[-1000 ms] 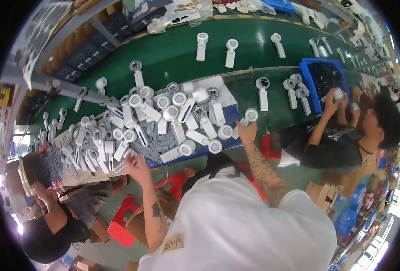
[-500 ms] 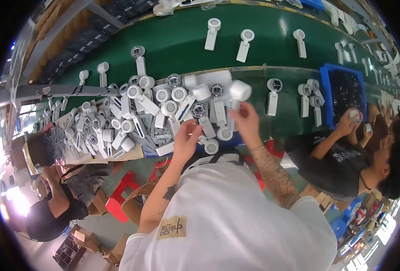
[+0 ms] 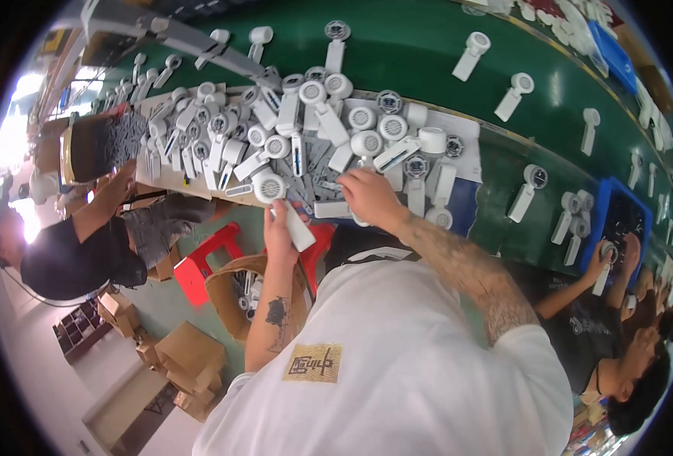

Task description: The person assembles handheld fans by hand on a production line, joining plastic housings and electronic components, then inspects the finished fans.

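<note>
My left hand (image 3: 278, 237) is closed round the handle of a white handheld fan (image 3: 297, 229), at the near edge of the bench. The fan's round grille head points away from me. My right hand (image 3: 373, 199) is over the near side of a heap of similar fans (image 3: 329, 121), its fingertips bent down by loose grey plastic strips (image 3: 300, 190). What those fingertips grip, if anything, is hidden. Close beside that hand lie a fan with an uncovered round head (image 3: 415, 167) and a white handle piece (image 3: 331, 209).
A green conveyor belt (image 3: 420, 45) with spaced-out fans runs behind the bench. A blue tray (image 3: 598, 201) is at the right, where a co-worker (image 3: 602, 334) handles a fan. Another person (image 3: 71, 243) works at the left. A cardboard box (image 3: 222, 296) and red stools (image 3: 203, 262) stand below.
My view has swung left. The raised fan has left my right hand, which has come down to the grey strips. My left hand, empty before, now holds a fan.
</note>
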Demonstrator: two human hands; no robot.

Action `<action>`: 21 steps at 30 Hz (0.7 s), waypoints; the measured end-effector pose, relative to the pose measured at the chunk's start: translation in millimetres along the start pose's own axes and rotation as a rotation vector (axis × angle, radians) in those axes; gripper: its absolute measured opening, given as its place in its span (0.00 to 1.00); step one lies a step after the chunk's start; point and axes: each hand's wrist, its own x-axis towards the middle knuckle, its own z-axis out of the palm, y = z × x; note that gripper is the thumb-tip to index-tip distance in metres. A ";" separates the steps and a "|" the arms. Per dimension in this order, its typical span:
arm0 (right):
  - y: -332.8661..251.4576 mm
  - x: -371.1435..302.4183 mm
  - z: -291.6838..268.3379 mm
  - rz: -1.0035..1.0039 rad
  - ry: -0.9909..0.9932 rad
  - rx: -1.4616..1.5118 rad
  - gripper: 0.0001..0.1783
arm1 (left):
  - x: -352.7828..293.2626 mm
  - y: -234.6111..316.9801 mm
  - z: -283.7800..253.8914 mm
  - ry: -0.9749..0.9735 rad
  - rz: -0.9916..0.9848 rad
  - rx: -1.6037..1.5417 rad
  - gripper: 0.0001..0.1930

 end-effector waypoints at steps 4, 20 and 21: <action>23.0 58.0 70.4 -0.179 -0.249 -0.285 0.05 | 16.9 14.8 -51.8 -0.244 -0.072 -0.253 0.26; -47.8 83.0 37.0 0.506 -0.129 0.500 0.17 | 78.3 29.3 -104.0 -0.357 -0.128 -0.297 0.31; -47.9 75.5 41.9 0.498 -0.179 0.555 0.24 | 81.4 30.0 -104.8 -0.253 -0.096 -0.099 0.31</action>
